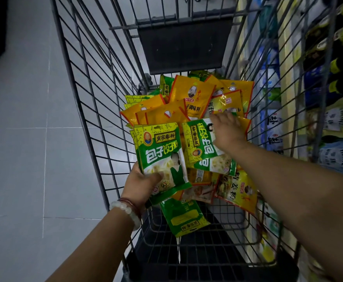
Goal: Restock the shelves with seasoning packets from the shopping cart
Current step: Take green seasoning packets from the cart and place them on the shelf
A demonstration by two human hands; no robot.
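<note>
In wire cart [89, 110], packets [189, 98] (heaped), shelves [319, 94] right

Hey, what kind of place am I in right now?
Most likely a grocery store aisle. A wire shopping cart holds a pile of seasoning packets, and stocked shelves with bottles and bags run along the right side. Your left hand holds a stack of green packets.
</note>
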